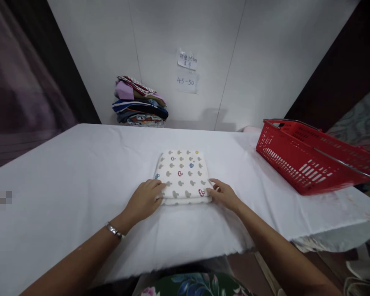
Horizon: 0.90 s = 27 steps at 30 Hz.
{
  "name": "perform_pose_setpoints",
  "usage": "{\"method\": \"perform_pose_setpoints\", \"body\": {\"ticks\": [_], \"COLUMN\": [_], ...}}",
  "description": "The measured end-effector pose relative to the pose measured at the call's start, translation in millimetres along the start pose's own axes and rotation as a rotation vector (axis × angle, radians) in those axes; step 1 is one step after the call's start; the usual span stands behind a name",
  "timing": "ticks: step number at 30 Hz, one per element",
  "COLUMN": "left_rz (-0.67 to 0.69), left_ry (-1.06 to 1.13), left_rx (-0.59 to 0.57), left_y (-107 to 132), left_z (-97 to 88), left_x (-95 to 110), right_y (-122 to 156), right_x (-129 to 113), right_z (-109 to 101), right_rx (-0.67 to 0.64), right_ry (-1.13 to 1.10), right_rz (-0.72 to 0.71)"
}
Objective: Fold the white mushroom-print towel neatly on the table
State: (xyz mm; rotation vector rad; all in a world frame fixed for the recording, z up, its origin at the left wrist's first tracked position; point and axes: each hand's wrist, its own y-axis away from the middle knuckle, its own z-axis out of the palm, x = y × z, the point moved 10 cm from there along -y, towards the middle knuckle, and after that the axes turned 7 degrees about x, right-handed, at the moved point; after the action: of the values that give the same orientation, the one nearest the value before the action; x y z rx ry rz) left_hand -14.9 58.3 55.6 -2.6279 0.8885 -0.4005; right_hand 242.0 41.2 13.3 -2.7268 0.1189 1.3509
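Far left, a purple curtain (27,78) hangs beside the table; white tablecloth (80,181) covers the top. By the table's far edge, left of center: fabric stack (140,107), mixed colors, folded pieces piled unevenly, near the pale wall (259,78). Silver bracelet (114,231) on the left wrist. Left hand (145,199) is at the near-left corner of the folded cloth (185,174), fingers bent over its top, thumb by the near edge. Cloth lies flat mid-table, toward the near side: white, grey mushroom print with a few red, blue and yellow ones, layers visible along the near edge. Beyond it, two paper notes (186,81) on the wall, one above the other; lower reads 45-50. Right hand (223,195) is at the cloth's near-right corner, fingers loosely curled, tips at the side. Both hands look part open; can't tell if either actually pinches fabric. Right end of table: red basket (291,162), slotted walls, metal handles down on the rim, well apart from the cloth.
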Motion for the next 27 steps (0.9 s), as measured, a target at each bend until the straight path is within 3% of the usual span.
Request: {"method": "perform_pose_setpoints", "body": {"ticks": [4, 10, 18, 22, 24, 27], "left_rz": [-0.038, -0.206, -0.179, -0.242, -0.265, -0.249], "left_ry": [-0.105, -0.126, 0.008, 0.153, 0.243, 0.336], "left_rx": [-0.013, 0.082, 0.074, 0.035, 0.000, 0.037], "left_y": [-3, 17, 23, 23, 20, 3], "left_z": [1.4, -1.0, 5.4, 2.7, -1.5, -12.7], "left_x": [-1, -21, -19, -28, -31, -25], "right_y": [-6, 1, 14, 16, 15, 5], "right_x": [-17, -31, -20, -15, -24, -61], "right_z": [3, 13, 17, 16, 12, 5], "right_rx": [0.010, 0.044, 0.105, 0.051, 0.032, 0.120], "right_ry": [0.127, 0.117, 0.148, 0.190, 0.262, 0.338], "right_rz": [-0.142, -0.191, -0.162, -0.113, -0.135, -0.267]}}
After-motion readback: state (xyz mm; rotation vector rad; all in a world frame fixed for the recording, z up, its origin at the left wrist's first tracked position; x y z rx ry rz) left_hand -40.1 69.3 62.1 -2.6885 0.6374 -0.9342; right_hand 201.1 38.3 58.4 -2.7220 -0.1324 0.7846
